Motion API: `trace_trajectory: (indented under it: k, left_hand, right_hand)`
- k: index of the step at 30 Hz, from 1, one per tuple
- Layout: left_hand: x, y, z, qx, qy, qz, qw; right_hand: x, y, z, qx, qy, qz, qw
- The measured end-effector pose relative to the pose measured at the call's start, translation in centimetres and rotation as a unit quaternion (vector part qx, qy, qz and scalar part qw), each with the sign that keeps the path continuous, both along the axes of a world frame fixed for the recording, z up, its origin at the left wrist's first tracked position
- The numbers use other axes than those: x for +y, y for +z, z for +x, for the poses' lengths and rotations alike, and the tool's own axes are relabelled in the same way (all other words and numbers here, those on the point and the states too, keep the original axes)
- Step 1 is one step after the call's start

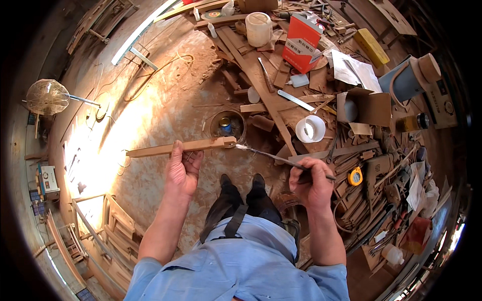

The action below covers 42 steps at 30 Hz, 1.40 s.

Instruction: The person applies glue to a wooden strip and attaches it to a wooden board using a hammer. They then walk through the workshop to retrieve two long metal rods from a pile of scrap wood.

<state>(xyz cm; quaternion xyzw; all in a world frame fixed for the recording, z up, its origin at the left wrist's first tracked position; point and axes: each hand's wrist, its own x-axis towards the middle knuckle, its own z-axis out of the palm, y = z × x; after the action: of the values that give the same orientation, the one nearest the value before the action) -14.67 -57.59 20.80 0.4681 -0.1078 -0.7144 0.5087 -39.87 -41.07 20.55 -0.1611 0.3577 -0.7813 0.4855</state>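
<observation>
My left hand (182,173) is closed around a long wooden bar (198,145), its thumb along the near side. The bar lies roughly level in front of me, with a shaped, notched end at its right. In my right hand (314,183) is a thin dark stick (273,156), pinched near its back end. The stick's tip is coated whitish and meets or nearly meets the bar's right end; contact cannot be made out for certain. A white tub (310,129) with something pale inside stands on the cluttered bench beyond my right hand.
On the bench to the right are a red-and-white can (303,44), a cardboard box (364,108), a blue-grey container (409,80), a yellow tape measure (355,176) and many wood strips. A round bucket (244,131) holding a blue tin stands ahead. Wooden frames (118,220) are at left.
</observation>
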Motion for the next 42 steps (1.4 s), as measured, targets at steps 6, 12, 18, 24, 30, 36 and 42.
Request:
trace_trajectory:
  k: [6,12,18,24,30,36,42]
  left_hand:
    - [0.6,-0.1,-0.6,-0.018,-0.015,0.031,0.999]
    - [0.8,-0.1,-0.7,-0.035,-0.004,0.042,0.998]
    - [0.7,-0.2,-0.8,-0.044,-0.001,0.032,0.998]
    - [0.2,-0.4,-0.5,-0.052,-0.005,0.042,0.998]
    - [-0.1,-0.4,-0.3,-0.05,-0.018,0.043,0.998]
    - [-1.1,-2.4,1.8,-0.036,-0.026,0.011,0.999]
    - [-0.5,-1.8,3.2,-0.128,-0.107,-0.126,0.978]
  right_hand:
    - [-0.4,-2.5,1.3,0.038,-0.019,0.083,0.996]
    - [-0.1,-1.7,2.3,0.091,-0.012,0.051,0.994]
    - [-0.3,-0.4,2.5,0.262,0.0,-0.034,0.965]
    - [0.2,-1.1,2.0,0.405,0.044,0.014,0.913]
    - [-0.6,1.0,2.0,0.491,0.063,-0.051,0.868]
    - [1.0,1.4,-1.0,0.514,0.01,0.013,0.858]
    - [1.7,-2.0,-9.0,0.235,-0.191,0.309,0.901]
